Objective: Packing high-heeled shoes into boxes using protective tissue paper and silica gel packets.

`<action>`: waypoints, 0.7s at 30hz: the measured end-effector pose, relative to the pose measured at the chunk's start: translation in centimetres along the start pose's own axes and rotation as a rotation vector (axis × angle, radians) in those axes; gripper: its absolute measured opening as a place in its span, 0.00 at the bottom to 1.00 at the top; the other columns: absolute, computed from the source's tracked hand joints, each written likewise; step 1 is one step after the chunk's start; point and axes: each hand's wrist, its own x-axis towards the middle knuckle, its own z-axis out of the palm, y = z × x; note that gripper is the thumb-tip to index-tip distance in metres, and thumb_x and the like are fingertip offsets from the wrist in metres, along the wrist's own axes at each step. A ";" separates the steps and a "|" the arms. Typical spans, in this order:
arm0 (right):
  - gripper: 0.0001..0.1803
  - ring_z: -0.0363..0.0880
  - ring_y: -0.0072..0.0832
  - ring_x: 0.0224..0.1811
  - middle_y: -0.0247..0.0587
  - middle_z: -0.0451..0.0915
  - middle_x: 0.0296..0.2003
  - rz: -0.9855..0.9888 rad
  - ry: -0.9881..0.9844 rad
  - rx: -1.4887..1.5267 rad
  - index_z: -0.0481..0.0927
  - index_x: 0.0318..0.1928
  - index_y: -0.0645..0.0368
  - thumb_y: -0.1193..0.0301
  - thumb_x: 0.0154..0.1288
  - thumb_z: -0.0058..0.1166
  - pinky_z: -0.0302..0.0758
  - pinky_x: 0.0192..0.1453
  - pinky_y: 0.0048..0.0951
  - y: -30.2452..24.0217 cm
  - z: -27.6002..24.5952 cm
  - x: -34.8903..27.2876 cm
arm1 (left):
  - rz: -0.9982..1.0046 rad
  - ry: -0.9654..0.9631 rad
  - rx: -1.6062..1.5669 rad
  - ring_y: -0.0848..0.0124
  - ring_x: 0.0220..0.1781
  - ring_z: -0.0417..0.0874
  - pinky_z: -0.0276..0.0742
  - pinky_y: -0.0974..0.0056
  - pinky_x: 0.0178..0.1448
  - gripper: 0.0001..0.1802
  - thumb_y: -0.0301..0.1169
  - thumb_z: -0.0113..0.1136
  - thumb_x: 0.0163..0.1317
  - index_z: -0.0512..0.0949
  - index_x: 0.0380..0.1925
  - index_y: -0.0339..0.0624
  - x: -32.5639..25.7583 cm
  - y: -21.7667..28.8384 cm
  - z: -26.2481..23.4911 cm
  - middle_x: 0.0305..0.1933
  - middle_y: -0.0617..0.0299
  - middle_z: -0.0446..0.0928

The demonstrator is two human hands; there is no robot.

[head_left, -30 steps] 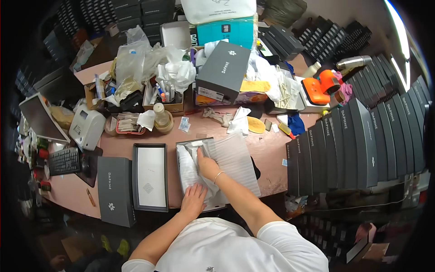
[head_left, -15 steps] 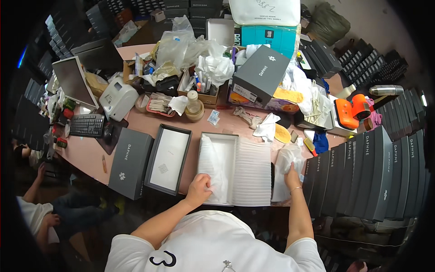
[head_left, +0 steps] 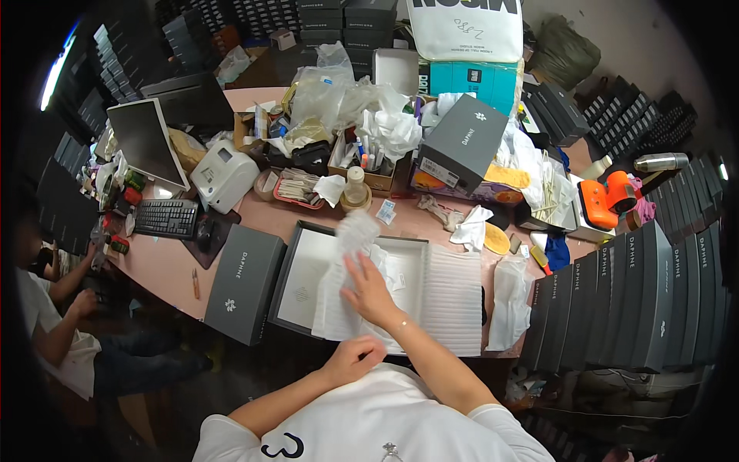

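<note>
In front of me lies an open shoe box (head_left: 425, 252), its near part hidden by my right arm. A ribbed white foam sheet (head_left: 456, 296) hangs over the box's right side. On the left, more white foam (head_left: 332, 296) stands up and overlaps a grey box lid (head_left: 302, 252), pale side up. My right hand (head_left: 369, 291) is against this foam, fingers spread. Behind the hand, white wrapping (head_left: 395, 269) shows inside the box. My left hand (head_left: 356, 360) is curled at the box's near edge, close to my body, with nothing visible in it.
A closed grey shoe box (head_left: 245, 285) lies left of the lid. A white wrapped bundle (head_left: 509, 304) rests at the right, beside a row of upright grey boxes (head_left: 604, 304). Keyboard (head_left: 166, 218), label printer (head_left: 224, 175) and cluttered supplies stand behind. Another person (head_left: 65, 331) is at left.
My right hand has left the wrapped bundle and crossed leftward to the foam. The foam at left is now raised over the lid. My left hand has drawn back from the box toward my body.
</note>
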 end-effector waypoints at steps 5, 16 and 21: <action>0.37 0.60 0.55 0.66 0.62 0.61 0.64 -0.155 -0.042 -0.162 0.61 0.67 0.59 0.69 0.58 0.60 0.59 0.68 0.49 2.4 1.8 -2.4 | 0.038 0.465 0.154 0.55 0.53 0.76 0.72 0.60 0.56 0.16 0.35 0.55 0.66 0.75 0.47 0.33 3.4 -1.1 -1.5 0.51 0.48 0.73; 0.24 0.77 0.58 0.44 0.67 0.78 0.39 0.669 0.091 0.150 0.69 0.57 0.69 0.71 0.60 0.48 0.73 0.50 0.44 9.1 -0.8 -14.5 | -0.344 0.575 0.267 0.47 0.65 0.65 0.61 0.53 0.67 0.32 0.48 0.46 0.69 0.64 0.60 0.30 9.4 -16.2 -2.5 0.65 0.40 0.61; 0.23 0.77 0.61 0.43 0.68 0.78 0.38 0.727 0.002 0.110 0.70 0.57 0.68 0.73 0.60 0.46 0.73 0.48 0.48 2.4 -7.9 -13.8 | -0.334 0.603 -0.625 0.63 0.56 0.71 0.65 0.62 0.62 0.35 0.58 0.44 0.68 0.65 0.58 0.36 9.8 -15.6 -0.6 0.56 0.54 0.69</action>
